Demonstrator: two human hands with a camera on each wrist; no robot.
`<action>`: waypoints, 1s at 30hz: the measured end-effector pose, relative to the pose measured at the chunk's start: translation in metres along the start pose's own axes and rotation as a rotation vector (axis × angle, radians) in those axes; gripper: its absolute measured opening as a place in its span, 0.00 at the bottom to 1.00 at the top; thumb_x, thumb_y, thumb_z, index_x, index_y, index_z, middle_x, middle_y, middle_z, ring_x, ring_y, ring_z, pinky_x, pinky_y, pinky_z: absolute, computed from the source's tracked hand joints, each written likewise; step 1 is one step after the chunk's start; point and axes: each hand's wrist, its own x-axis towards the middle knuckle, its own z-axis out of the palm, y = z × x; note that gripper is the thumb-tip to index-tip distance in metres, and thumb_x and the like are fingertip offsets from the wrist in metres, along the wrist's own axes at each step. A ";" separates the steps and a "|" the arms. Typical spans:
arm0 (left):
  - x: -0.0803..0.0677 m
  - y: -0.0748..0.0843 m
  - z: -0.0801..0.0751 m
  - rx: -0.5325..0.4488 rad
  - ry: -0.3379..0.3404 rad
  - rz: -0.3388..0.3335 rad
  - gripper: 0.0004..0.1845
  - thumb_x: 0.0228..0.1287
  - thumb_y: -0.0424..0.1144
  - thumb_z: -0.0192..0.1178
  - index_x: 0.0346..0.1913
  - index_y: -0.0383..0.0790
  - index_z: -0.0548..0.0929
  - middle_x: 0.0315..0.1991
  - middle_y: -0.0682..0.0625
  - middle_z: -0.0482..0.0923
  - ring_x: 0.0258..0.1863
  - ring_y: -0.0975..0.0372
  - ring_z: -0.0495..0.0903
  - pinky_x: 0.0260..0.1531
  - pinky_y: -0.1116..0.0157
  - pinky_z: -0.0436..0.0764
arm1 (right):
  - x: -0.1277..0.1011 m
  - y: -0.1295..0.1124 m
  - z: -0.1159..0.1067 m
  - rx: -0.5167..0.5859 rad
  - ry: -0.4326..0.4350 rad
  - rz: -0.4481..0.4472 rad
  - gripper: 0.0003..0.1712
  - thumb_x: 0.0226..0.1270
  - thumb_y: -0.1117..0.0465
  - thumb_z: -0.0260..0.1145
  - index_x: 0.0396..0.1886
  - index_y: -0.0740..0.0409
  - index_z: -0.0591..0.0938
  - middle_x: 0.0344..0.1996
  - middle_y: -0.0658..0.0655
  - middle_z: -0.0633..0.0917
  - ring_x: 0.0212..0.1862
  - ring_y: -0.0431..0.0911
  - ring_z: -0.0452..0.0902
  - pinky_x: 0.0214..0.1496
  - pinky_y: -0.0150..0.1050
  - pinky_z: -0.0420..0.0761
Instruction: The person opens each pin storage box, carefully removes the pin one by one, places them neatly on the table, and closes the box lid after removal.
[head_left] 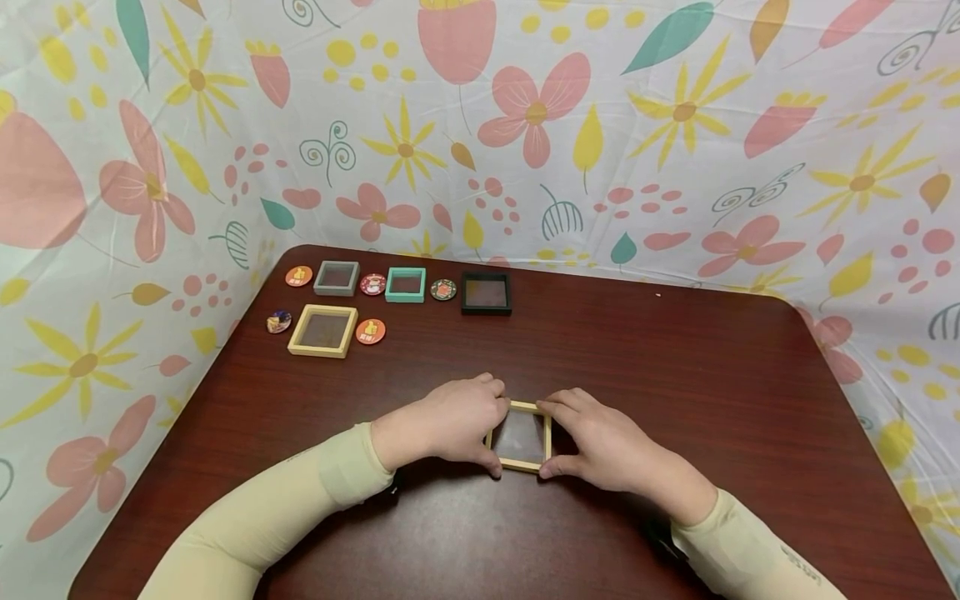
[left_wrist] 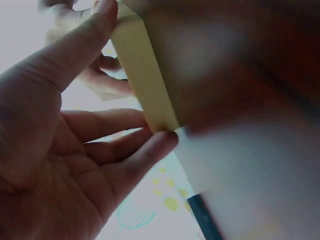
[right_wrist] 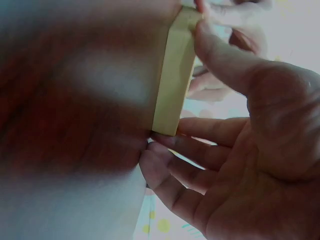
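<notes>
A square yellow frame (head_left: 521, 465) with a clear film pane lies near the front middle of the table, between both hands. My left hand (head_left: 457, 421) grips its left side, thumb at the near corner and fingers at the far one. On the opposite side my right hand (head_left: 603, 442) holds it the same way, thumb near and fingers far. The left wrist view shows the frame's thick side wall (left_wrist: 145, 70) between thumb and fingertips. A similar grip on the wall (right_wrist: 172, 80) appears in the right wrist view.
At the back left of the brown table (head_left: 675, 375) lie a grey frame (head_left: 337, 292), a teal frame (head_left: 405, 297), a black frame (head_left: 486, 310) and another yellow frame (head_left: 318, 352). Several round badges, one an orange badge (head_left: 371, 332), lie among them. Patterned cloth (head_left: 525, 183) hangs behind.
</notes>
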 end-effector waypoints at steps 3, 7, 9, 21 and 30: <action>0.000 0.002 0.000 0.015 0.005 -0.002 0.38 0.55 0.71 0.81 0.53 0.41 0.91 0.52 0.50 0.83 0.52 0.59 0.80 0.48 0.63 0.87 | 0.001 -0.001 0.001 -0.005 0.006 0.011 0.51 0.60 0.36 0.86 0.74 0.62 0.81 0.66 0.55 0.82 0.67 0.51 0.79 0.58 0.53 0.87; 0.000 0.004 0.001 0.038 0.011 -0.009 0.36 0.56 0.69 0.81 0.52 0.42 0.91 0.51 0.51 0.83 0.52 0.59 0.80 0.46 0.62 0.87 | 0.001 -0.001 0.002 -0.005 0.010 0.015 0.51 0.59 0.36 0.86 0.74 0.61 0.81 0.67 0.55 0.82 0.67 0.51 0.79 0.58 0.52 0.87; 0.001 0.005 0.002 0.048 0.016 -0.009 0.35 0.56 0.68 0.81 0.52 0.42 0.91 0.51 0.50 0.83 0.51 0.58 0.80 0.47 0.62 0.87 | 0.001 0.000 0.002 -0.005 0.011 0.016 0.52 0.59 0.36 0.86 0.74 0.61 0.81 0.67 0.55 0.82 0.67 0.51 0.79 0.59 0.52 0.87; 0.002 0.012 0.008 0.139 0.055 0.010 0.41 0.55 0.65 0.78 0.61 0.36 0.86 0.50 0.49 0.82 0.49 0.58 0.77 0.44 0.65 0.85 | 0.001 0.000 0.003 0.011 0.019 0.011 0.52 0.58 0.36 0.87 0.74 0.61 0.82 0.66 0.53 0.83 0.67 0.50 0.79 0.60 0.51 0.86; 0.008 0.015 0.011 0.202 0.051 0.019 0.47 0.59 0.73 0.73 0.66 0.35 0.86 0.52 0.49 0.82 0.51 0.58 0.77 0.49 0.64 0.83 | 0.001 0.001 0.003 0.017 0.018 -0.004 0.51 0.60 0.36 0.86 0.74 0.61 0.82 0.65 0.53 0.83 0.66 0.49 0.79 0.60 0.50 0.86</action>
